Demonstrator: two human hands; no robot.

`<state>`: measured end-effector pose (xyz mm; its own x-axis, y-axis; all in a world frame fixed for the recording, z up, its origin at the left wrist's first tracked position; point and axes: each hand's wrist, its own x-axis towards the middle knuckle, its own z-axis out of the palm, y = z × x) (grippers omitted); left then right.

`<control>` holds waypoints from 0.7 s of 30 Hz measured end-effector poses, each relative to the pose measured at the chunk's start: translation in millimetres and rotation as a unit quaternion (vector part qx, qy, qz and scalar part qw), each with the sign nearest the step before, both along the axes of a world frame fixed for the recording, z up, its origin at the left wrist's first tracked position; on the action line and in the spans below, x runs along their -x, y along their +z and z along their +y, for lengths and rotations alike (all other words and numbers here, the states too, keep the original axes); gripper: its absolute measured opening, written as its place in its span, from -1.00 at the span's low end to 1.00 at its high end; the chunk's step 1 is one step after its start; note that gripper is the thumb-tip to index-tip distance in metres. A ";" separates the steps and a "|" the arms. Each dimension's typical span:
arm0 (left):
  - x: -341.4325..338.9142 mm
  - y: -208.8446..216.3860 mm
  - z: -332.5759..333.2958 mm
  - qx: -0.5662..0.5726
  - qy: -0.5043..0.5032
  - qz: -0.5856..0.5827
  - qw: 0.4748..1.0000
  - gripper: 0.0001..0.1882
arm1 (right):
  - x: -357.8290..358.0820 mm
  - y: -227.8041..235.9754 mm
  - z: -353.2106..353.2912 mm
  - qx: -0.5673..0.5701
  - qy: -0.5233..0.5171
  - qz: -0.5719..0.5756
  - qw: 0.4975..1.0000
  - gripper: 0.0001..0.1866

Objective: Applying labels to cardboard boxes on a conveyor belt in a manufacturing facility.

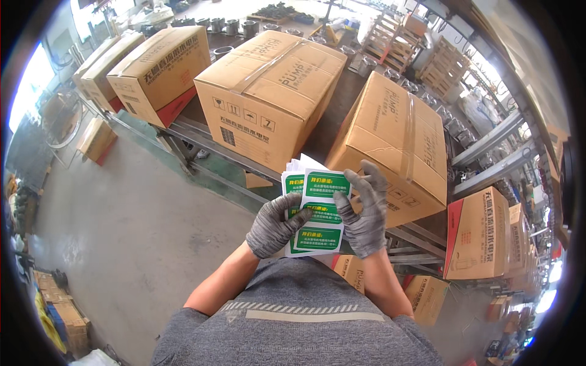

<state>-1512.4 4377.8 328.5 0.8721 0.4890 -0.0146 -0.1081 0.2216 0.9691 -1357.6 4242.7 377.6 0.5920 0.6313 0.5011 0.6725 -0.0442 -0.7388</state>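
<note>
A small stack of white sheets with green labels (318, 239) is in front of my chest, with loose white corners fanned out at the top. My left hand (276, 227), in a grey knit glove, is closed around the stack's left side, its thumb across the front. At the right edge is my right hand (366, 213), gloved alike. Its thumb lies on the edge and its bent index fingertip touches the upper right corner. Just beyond the sheets stand two taped cardboard cartons, a large one (244, 128) at centre and another (381, 152) to the right.
The cartons rest on a metal-framed bench (213, 168), with more cartons (160, 73) along it to the left. Other cartons (479, 235) stand at the right. Metal parts (366, 66) and wooden pallets (390, 38) lie farther back. A grey floor (152, 226) stretches to my left.
</note>
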 end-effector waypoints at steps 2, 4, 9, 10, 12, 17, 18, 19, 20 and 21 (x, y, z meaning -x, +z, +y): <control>-4.6 8.1 -7.2 -0.113 0.036 0.028 0.993 -0.65 | -7.5 21.2 -3.2 0.079 -0.024 -0.307 0.948 -0.50; -9.6 10.0 -17.0 -0.164 0.053 0.022 0.985 -0.64 | -4.2 34.3 -5.9 0.154 0.011 -0.302 0.941 -0.50; -27.9 7.8 -37.8 -0.263 0.076 0.008 0.962 -0.61 | -23.5 38.0 -19.5 0.212 0.112 -0.305 0.922 -0.61; -31.2 11.1 -42.5 -0.294 0.082 0.010 0.952 -0.62 | -26.8 36.7 -23.7 0.211 0.111 -0.303 0.923 -0.61; -37.0 18.0 -51.4 -0.325 0.086 0.013 0.942 -0.63 | -34.3 34.0 -32.0 0.218 0.114 -0.339 0.908 -0.64; -47.7 31.5 -67.6 -0.369 0.065 0.041 0.926 -0.66 | -52.6 31.8 -49.8 0.186 0.139 -0.323 0.918 -0.76; -50.3 32.3 -69.6 -0.369 0.063 0.041 0.926 -0.66 | -56.5 29.8 -52.1 0.160 0.149 -0.293 0.931 -0.78; -52.9 32.8 -71.5 -0.365 0.060 0.036 0.928 -0.66 | -59.5 28.8 -54.1 0.161 0.148 -0.293 0.931 -0.78; -55.4 33.4 -73.1 -0.360 0.057 0.031 0.931 -0.67 | -62.4 28.0 -55.9 0.149 0.153 -0.263 0.941 -0.80; -57.5 34.9 -75.6 -0.360 0.056 0.030 0.931 -0.67 | -64.7 27.5 -58.7 0.137 0.157 -0.233 0.950 -0.82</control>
<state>-1454.9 4302.2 363.5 0.8238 0.4779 0.3048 -0.0320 -0.4978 0.8667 -1292.9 4184.0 405.1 0.1061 0.8847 0.4539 0.9357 0.0655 -0.3465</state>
